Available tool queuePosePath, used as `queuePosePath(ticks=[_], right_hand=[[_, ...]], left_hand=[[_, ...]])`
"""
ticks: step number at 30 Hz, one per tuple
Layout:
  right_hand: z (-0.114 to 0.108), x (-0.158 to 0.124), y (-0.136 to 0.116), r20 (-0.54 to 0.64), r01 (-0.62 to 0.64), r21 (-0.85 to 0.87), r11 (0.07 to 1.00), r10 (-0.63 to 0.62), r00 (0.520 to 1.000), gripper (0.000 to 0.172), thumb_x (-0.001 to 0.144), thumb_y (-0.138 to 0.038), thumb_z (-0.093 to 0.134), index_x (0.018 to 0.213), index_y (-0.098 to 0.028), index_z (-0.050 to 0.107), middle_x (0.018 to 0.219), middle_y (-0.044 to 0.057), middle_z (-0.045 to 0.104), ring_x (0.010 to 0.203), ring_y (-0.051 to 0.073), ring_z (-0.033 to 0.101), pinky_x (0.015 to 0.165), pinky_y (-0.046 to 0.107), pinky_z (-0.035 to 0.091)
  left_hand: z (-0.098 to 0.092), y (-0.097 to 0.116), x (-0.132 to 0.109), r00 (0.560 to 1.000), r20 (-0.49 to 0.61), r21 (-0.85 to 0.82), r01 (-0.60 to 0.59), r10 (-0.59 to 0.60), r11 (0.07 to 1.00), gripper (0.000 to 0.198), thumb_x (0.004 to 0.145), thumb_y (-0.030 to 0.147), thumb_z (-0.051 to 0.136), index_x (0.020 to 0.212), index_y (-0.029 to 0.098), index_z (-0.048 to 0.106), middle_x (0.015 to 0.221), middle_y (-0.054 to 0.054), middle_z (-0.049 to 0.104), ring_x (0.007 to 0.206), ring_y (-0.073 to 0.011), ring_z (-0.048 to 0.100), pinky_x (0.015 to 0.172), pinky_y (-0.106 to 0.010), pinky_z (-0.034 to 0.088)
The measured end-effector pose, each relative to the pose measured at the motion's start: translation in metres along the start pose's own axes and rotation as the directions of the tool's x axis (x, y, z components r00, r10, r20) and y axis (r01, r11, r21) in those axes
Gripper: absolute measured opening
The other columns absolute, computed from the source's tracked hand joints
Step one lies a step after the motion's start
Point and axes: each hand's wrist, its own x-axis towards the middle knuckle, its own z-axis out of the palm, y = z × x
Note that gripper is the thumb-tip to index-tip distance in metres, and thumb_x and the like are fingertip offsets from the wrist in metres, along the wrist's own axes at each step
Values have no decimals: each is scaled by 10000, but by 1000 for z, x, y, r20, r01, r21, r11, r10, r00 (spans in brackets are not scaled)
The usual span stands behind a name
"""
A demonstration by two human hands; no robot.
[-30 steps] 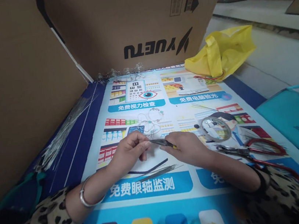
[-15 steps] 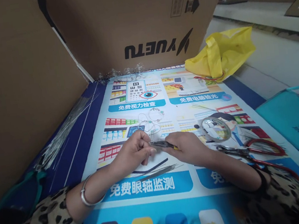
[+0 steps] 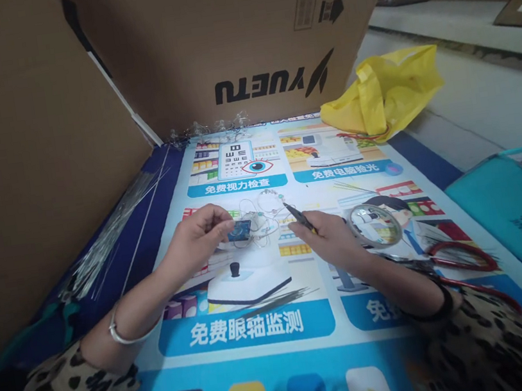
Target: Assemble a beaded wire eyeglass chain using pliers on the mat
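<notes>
My right hand (image 3: pixel 327 231) is wrapped round a pair of pliers (image 3: pixel 299 216), whose dark, narrow jaws point up and to the left. My left hand (image 3: pixel 198 233) is pinched, thumb against forefinger. What it holds, if anything, is too fine to make out. Between the hands, thin wire loops with small beads (image 3: pixel 261 222) lie on the printed sheet, close to the left fingertips. Just beyond them is a beaded ring (image 3: pixel 270 200) with pale and greenish beads. Several cut lengths of thin wire (image 3: pixel 280 299) lie nearer to me.
A roll of clear tape (image 3: pixel 376 226) and red-handled scissors (image 3: pixel 464 256) lie at the right. Behind them are a yellow bag (image 3: pixel 383 97) and a teal case (image 3: pixel 517 218). A wire bundle (image 3: pixel 110 229) lies left. Cardboard (image 3: pixel 239 37) stands at the back, wire pieces (image 3: pixel 213 130) before it.
My hands have moved apart: the left one went left and up, while the right one drew back to the right. The pliers' jaws now point upward, away from the left fingers.
</notes>
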Motion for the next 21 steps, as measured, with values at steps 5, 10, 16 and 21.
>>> queuePosePath(ticks=[5, 10, 16, 21], right_hand=[[1, 2, -3, -18, 0, -16, 1000, 0, 1000, 382, 848, -503, 354, 616, -206, 413, 586, -13, 504, 548, 121, 471, 497, 228, 243], [3, 8, -3, -25, 5, -22, 1000, -5, 1000, 377, 845, -493, 360, 606, -206, 406, 576, -13, 485, 548, 120, 465, 496, 225, 254], [5, 13, -4, -32, -27, -87, 996, 24, 999, 368, 843, -490, 361, 634, -203, 455, 621, 5, 530, 591, 135, 500, 524, 228, 288], [7, 13, -5, -26, -16, -131, 991, 13, 1000, 364, 854, -489, 347, 680, -201, 487, 671, 19, 556, 645, 151, 526, 556, 236, 305]], left_hand=[[-5, -10, 26, 997, -66, 215, -25, 40, 976, 194, 760, 340, 572, 880, 189, 587, 839, -18, 620, 729, -138, 544, 654, -254, 425], [14, -22, 47, 998, -22, 355, -45, 57, 934, 249, 729, 293, 585, 945, 170, 580, 998, -74, 606, 922, -214, 552, 804, -335, 427], [27, -37, 49, 989, -32, 427, -116, 143, 897, 172, 744, 255, 568, 891, 172, 600, 997, -72, 616, 1000, -238, 506, 883, -383, 380], [28, -43, 47, 977, -18, 411, -189, 215, 892, 65, 759, 219, 549, 779, 189, 604, 943, -40, 639, 959, -211, 518, 883, -367, 368]])
